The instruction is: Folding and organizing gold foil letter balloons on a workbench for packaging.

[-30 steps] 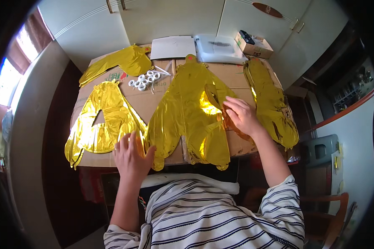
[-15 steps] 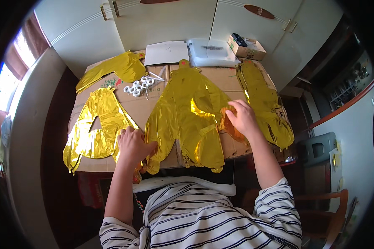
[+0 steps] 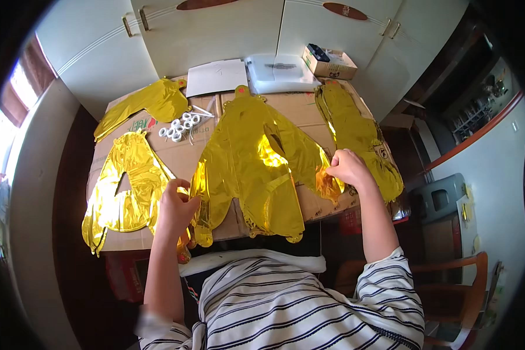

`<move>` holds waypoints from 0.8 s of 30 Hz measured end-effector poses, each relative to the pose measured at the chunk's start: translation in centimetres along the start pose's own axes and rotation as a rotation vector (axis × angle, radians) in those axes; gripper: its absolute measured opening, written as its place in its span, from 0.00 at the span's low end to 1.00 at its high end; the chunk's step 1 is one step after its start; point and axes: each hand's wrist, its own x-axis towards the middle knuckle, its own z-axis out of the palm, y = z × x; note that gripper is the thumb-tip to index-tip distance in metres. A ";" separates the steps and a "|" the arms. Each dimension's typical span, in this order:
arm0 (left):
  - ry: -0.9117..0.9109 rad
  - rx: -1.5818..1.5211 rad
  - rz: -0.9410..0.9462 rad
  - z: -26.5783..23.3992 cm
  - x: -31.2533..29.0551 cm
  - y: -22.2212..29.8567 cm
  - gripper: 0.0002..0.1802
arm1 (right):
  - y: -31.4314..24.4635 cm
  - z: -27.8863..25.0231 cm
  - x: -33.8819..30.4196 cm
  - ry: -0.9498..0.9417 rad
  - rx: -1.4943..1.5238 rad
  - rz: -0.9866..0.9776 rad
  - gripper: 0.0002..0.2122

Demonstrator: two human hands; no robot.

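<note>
A large flat gold foil balloon, uninflated, lies in the middle of the cardboard-covered table with its two lower lobes at the near edge. My right hand pinches the orange tip of its right limb. At the balloon's left edge my left hand has its fingers closed on the foil of the left limb. An orange foil end dangles below it, over the table edge. Left of that hand lies another gold foil balloon with an opening in it, shining brightly.
A third gold foil balloon lies far left, beside several white ribbon rolls. More folded gold foil lies at the right. Along the back stand a white sheet, a clear plastic case and a small box.
My right hand has moved nearer and slightly right, drawing the orange-tipped limb outward so it lies more spread. My left hand stays at the left limb. The view has shifted somewhat.
</note>
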 end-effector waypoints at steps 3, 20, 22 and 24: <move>0.013 -0.200 0.050 0.2 0.1 -1.0 0.28 | 1.7 0.9 -0.1 0.117 0.301 -0.101 0.09; -0.058 -0.528 0.324 3.4 -0.4 2.0 0.33 | -10.2 6.2 -6.5 -0.116 0.458 -0.731 0.18; -0.078 -0.585 0.311 3.4 -0.5 1.9 0.33 | -9.4 5.9 -6.3 -0.145 0.462 -0.753 0.17; -0.099 -0.631 0.283 3.2 -0.8 1.8 0.33 | -8.1 5.8 -4.8 -0.085 0.514 -0.781 0.16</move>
